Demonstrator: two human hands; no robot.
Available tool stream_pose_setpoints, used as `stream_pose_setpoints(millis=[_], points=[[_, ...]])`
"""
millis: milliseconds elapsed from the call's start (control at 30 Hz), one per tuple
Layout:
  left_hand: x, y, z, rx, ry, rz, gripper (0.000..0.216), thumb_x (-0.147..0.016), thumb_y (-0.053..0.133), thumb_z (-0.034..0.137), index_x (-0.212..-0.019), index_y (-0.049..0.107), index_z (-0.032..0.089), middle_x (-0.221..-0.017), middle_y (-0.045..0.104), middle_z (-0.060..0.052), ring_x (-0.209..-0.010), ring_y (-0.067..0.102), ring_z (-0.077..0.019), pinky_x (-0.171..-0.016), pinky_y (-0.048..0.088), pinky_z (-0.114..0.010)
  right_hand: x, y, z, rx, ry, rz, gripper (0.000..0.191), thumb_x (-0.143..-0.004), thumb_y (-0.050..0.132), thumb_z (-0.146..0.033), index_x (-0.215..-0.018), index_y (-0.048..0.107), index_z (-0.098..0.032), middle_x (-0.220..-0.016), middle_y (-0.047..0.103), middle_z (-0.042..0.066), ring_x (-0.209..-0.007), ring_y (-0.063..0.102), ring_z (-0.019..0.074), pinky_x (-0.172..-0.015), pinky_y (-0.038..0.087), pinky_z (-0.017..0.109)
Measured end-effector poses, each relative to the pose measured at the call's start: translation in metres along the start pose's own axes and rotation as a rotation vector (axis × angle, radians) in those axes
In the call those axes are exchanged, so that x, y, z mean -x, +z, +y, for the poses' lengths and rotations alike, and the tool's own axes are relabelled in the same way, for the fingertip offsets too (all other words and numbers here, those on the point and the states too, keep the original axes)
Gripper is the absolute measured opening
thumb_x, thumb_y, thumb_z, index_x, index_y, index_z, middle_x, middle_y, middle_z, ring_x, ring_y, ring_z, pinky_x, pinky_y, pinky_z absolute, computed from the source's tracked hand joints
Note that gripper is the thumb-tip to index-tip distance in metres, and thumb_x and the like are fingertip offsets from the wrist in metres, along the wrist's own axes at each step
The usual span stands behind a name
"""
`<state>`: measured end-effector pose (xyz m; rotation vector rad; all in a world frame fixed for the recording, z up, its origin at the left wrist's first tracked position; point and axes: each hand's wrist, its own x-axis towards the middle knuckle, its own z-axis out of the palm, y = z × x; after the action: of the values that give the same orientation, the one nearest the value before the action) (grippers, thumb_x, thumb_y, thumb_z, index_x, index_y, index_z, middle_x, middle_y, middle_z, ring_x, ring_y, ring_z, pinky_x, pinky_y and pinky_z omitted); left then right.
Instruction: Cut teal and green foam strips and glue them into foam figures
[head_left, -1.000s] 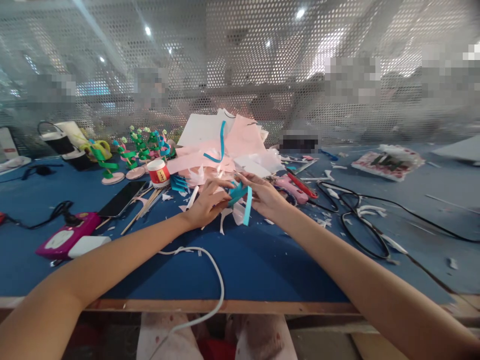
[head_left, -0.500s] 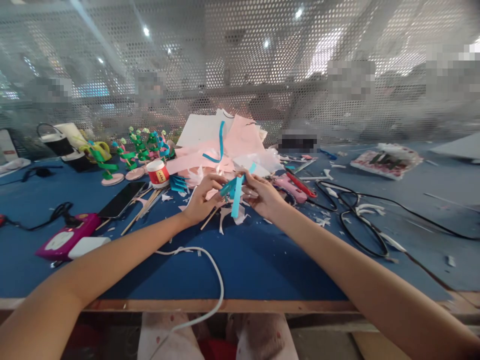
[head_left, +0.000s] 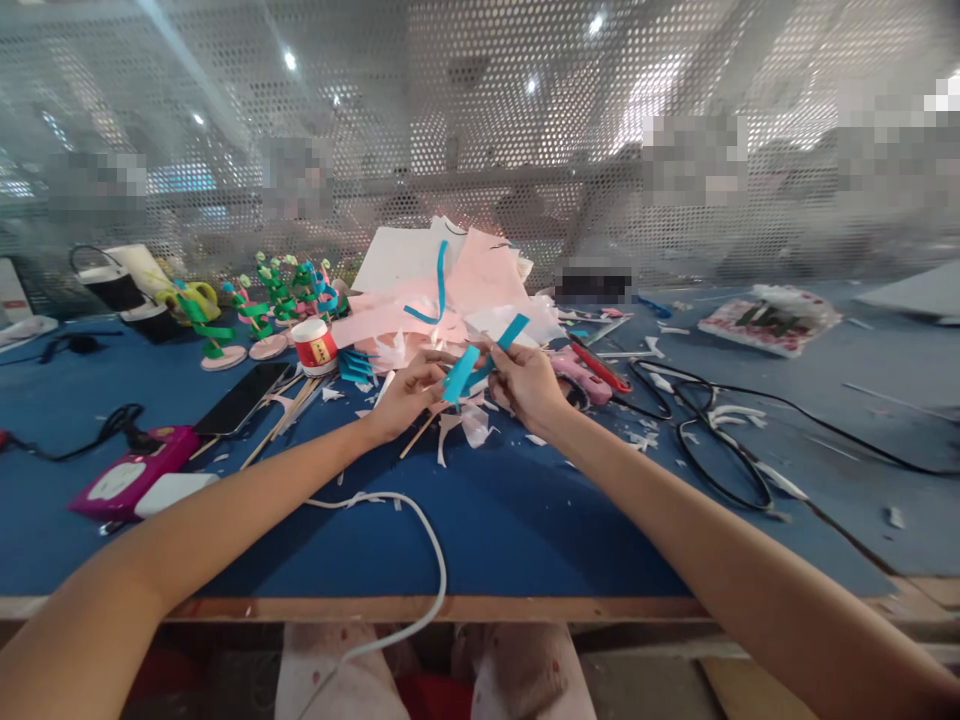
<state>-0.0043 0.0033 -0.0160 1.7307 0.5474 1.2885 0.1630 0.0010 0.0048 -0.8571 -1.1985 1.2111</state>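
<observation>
Between my two hands is a bright blue paper strip, bent, with one end rising to the upper right. My left hand pinches it from the left, and my right hand grips the raised end between thumb and fingers. Just behind lie pink paper sheets with another curved blue strip on top. White paper scraps and a thin wooden stick lie below my hands. Some of my fingertips are hidden behind the strip.
Left: a red and white cup, a phone, a purple power strip and green paper plants on round bases. Right: a pink glue gun, a red-handled tool and looped black cable. A white cable crosses the front edge.
The blue strip has turned: its hanging end has swung up and left, and its other end sticks out further to the upper right. My right hand has shifted slightly.
</observation>
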Motion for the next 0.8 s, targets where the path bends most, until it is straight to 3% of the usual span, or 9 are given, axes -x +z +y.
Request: stream_pose_setpoints(millis=[167,333,467,600,700,800], points=[[0.001,-0.002,-0.001,-0.049,-0.039,-0.031,0.033,-0.067,0.071,0.043,-0.056,0.057,0.015,-0.102,0.053,-0.005,-0.098,0.050,-0.0178,-0.089,0.040,-0.031,0.000,-0.005,0.009,0.491,-0.071,-0.104,0.023,-0.082,0.048,-0.028,-0.063,0.054,-0.016,-0.032,0.039,-0.007,-0.025,0.035,0.0074,-0.029,0.027,0.020],[0.002,-0.005,-0.005,-0.143,-0.057,0.009,0.033,-0.070,0.067,0.043,-0.056,0.056,0.015,-0.097,0.048,-0.004,-0.097,0.048,-0.0161,-0.090,0.038,-0.028,0.006,-0.002,0.005,0.804,-0.147,-0.268,0.019,-0.077,0.041,-0.012,-0.061,0.051,-0.015,-0.050,0.056,0.000,-0.036,0.047,0.0081,-0.042,0.038,0.020],[0.001,-0.004,-0.004,-0.162,-0.089,0.046,0.034,-0.069,0.067,0.043,-0.055,0.056,0.015,-0.084,0.046,-0.001,-0.087,0.048,-0.0135,-0.086,0.039,-0.027,0.009,0.001,0.002,0.732,-0.056,-0.380,0.013,-0.075,0.043,-0.012,-0.065,0.050,-0.016,-0.050,0.054,-0.002,-0.036,0.047,0.0076,-0.040,0.037,0.019],[0.002,-0.003,-0.003,-0.156,-0.161,0.042,0.036,-0.069,0.066,0.045,-0.054,0.054,0.014,-0.077,0.046,0.000,-0.075,0.048,-0.0118,-0.073,0.042,-0.025,0.009,0.001,-0.001,0.401,0.191,-0.509,0.005,-0.071,0.050,-0.020,-0.073,0.053,-0.016,-0.051,0.055,-0.003,-0.036,0.048,0.0087,-0.035,0.038,0.020],[0.002,-0.004,-0.004,-0.171,-0.160,0.037,0.036,-0.070,0.065,0.049,-0.060,0.059,0.015,-0.078,0.047,0.000,-0.076,0.047,-0.0127,-0.072,0.041,-0.026,0.010,0.001,-0.002,0.246,0.246,-0.465,0.013,-0.072,0.052,-0.028,-0.074,0.054,-0.015,-0.055,0.058,-0.001,-0.037,0.050,0.0101,-0.033,0.038,0.021],[0.001,-0.005,-0.006,-0.195,-0.139,0.032,0.042,-0.072,0.059,0.056,-0.061,0.061,0.016,-0.078,0.046,-0.001,-0.082,0.045,-0.0151,-0.080,0.039,-0.029,0.011,0.003,-0.002,0.260,0.209,-0.382,0.024,-0.075,0.053,-0.038,-0.067,0.053,-0.016,-0.054,0.057,0.000,-0.035,0.049,0.0106,-0.033,0.038,0.023]])
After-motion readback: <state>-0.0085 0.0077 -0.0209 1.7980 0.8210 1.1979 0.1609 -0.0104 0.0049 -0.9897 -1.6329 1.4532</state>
